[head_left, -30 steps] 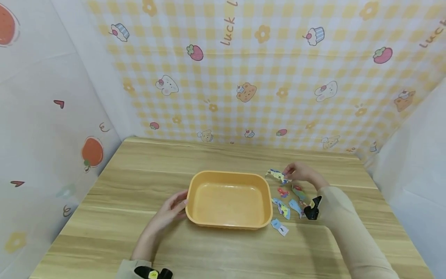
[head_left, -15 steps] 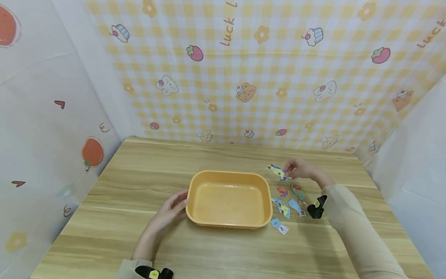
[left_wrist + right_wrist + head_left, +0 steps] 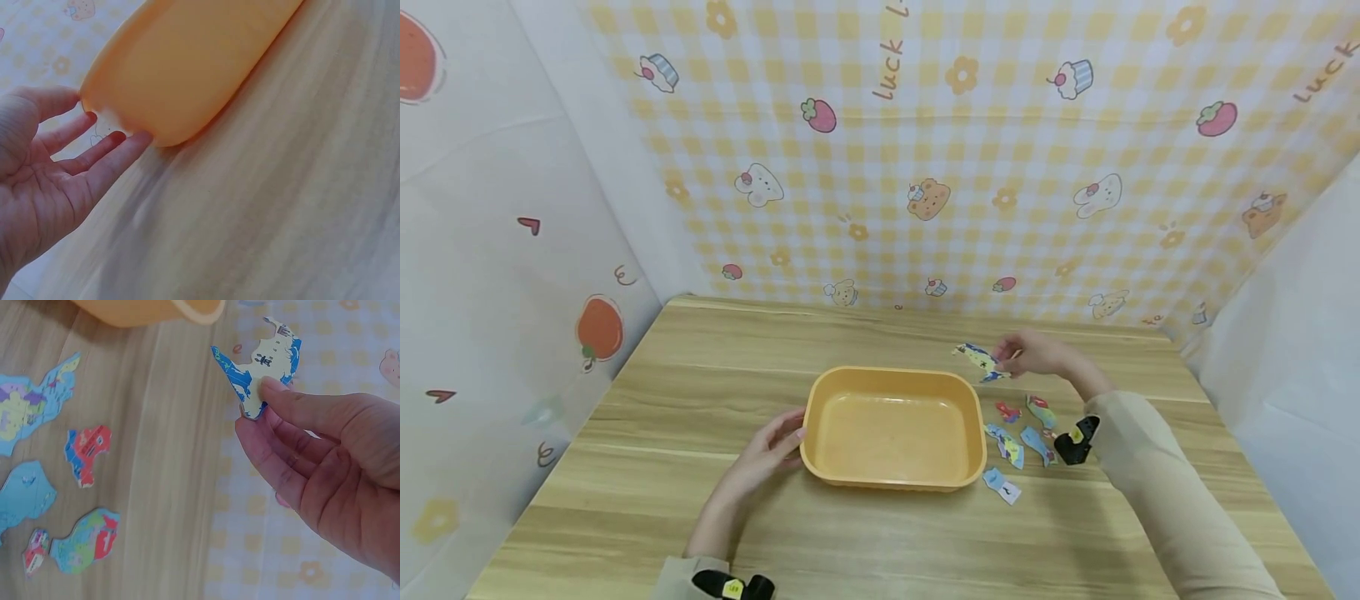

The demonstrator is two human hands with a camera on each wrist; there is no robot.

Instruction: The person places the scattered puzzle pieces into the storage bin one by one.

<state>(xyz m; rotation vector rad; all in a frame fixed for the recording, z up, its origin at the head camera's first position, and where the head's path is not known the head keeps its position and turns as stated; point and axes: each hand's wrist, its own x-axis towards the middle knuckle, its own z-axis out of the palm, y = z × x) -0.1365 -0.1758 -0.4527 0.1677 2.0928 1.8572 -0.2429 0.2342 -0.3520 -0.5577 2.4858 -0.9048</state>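
A yellow-orange plastic tub (image 3: pixel 891 442) stands at the middle of the table. My left hand (image 3: pixel 767 450) is at its left end; in the left wrist view the nearly straight fingers (image 3: pixel 122 159) touch the tub's rounded end. Past the tub's far right corner, my right hand (image 3: pixel 1033 352) pinches a flat map puzzle piece (image 3: pixel 275 359) between thumb and fingertips. The piece is cream and blue with dark printed characters. On the tabletop nearby lie a red and blue piece (image 3: pixel 87 453), a green and red piece (image 3: pixel 86 540) and a pale blue piece (image 3: pixel 25 494).
A blue piece with yellow and purple patches (image 3: pixel 1006 446) lies close along the tub's right side. Nearer the front is a blue and white piece (image 3: pixel 1002 486). The wood-grain table (image 3: pixel 760 333) meets a yellow checked cloth (image 3: pixel 865 242) at its far edge.
My right hand has lifted the cream and blue puzzle piece and carried it away from me and a little left, behind the tub's far right corner. My left hand and the tub have stayed put.
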